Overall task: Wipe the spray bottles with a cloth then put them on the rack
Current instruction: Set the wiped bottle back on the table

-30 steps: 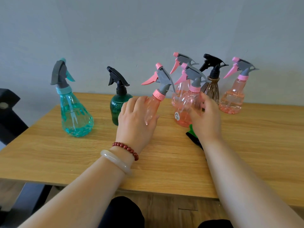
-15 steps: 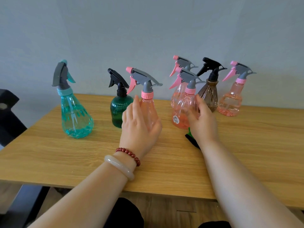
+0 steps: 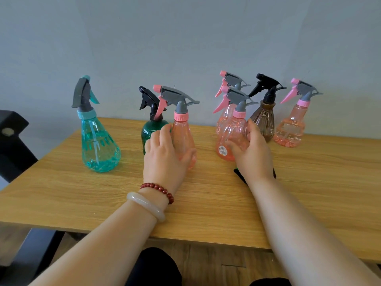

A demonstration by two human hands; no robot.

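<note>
On counter (image 3: pixel 206 203), left hand (image 3: pixel 165 164) fingers hold pink bottle (image 3: pixel 182 133), right hand (image 3: pixel 254 157) stickered bottle (image 3: pixel 231 129); careless lift may topple brown bottle (image 3: pixel 266 120) alongside.

Seven upright spray bottles (image 3: pixel 182 133); tabletop

7 spray btls (image 3: pixel 99 145), 2 hands (image 3: pixel 165 164)

The round sticker (image 3: pixel 222 150) low on one pink spray bottle (image 3: pixel 233 129) seems printed, but nothing is legible.
</note>
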